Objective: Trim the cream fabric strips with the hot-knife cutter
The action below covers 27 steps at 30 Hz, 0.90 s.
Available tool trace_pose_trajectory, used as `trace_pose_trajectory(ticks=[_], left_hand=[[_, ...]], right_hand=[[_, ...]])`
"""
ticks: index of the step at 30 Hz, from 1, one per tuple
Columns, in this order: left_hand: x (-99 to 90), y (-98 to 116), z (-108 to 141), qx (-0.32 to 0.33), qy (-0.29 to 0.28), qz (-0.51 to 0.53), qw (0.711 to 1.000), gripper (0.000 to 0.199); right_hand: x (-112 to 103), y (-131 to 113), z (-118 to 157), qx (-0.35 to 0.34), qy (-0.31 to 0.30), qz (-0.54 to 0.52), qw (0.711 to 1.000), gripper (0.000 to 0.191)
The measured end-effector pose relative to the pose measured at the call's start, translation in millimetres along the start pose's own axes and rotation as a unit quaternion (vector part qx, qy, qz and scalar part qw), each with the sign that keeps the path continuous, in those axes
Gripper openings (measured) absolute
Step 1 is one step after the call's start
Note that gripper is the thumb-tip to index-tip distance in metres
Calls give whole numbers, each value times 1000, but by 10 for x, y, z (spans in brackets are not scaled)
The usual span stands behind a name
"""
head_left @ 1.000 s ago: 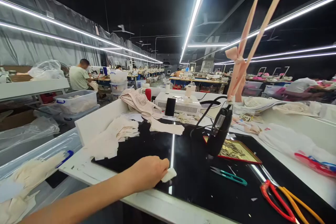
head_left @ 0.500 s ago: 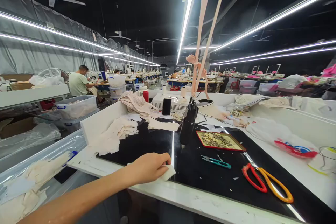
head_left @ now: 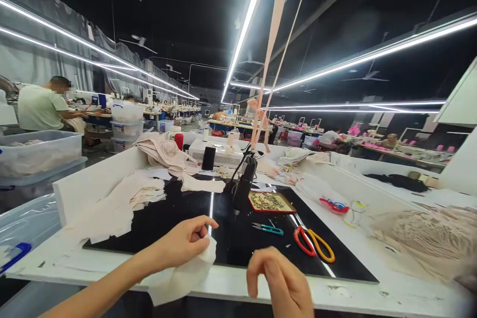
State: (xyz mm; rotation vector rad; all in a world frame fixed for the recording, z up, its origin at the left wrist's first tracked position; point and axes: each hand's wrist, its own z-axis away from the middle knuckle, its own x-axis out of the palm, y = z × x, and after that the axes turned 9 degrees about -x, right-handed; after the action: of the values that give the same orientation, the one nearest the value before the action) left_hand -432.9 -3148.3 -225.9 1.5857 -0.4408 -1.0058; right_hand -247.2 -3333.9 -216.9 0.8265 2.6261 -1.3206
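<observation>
My left hand [head_left: 183, 242] is closed on a pale cream fabric piece [head_left: 186, 278], which hangs below it over the white table edge. To the right, at the front edge of the black board [head_left: 261, 251], my right hand [head_left: 281, 278] has curled fingers; whether it holds anything is hidden. A black hand tool [head_left: 245, 184] hangs upright from peach straps behind my hands. Teal snips [head_left: 269, 229] and scissors with red and orange handles [head_left: 319, 246] lie on the board. A red-rimmed tray [head_left: 272, 202] holds small metal pieces.
Cream fabric pieces [head_left: 112, 203] are piled at the left of the table. A black phone [head_left: 208, 158] stands against a white box at the back. Clear plastic bins [head_left: 40, 156] stand at the left, near a seated person [head_left: 40, 107]. Lace fabric [head_left: 428, 238] lies at the right.
The view has turned right. My right hand has come into view, and more of the fabric under my left hand now shows, hanging over the edge.
</observation>
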Motion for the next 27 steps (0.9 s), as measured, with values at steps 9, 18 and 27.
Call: trace_pose_trajectory(ticks=[9, 18, 27], left_hand=[[-219, -10, 239, 36, 33, 65, 997, 50], [-553, -135, 192, 61, 157, 54, 984, 44], [-971, -212, -206, 49, 296, 63, 952, 42]], right_hand=[[718, 431, -246, 133, -146, -126, 972, 65], [1140, 547, -620, 176, -161, -183, 954, 70], [1045, 936, -1330, 150, -198, -130, 960, 62]])
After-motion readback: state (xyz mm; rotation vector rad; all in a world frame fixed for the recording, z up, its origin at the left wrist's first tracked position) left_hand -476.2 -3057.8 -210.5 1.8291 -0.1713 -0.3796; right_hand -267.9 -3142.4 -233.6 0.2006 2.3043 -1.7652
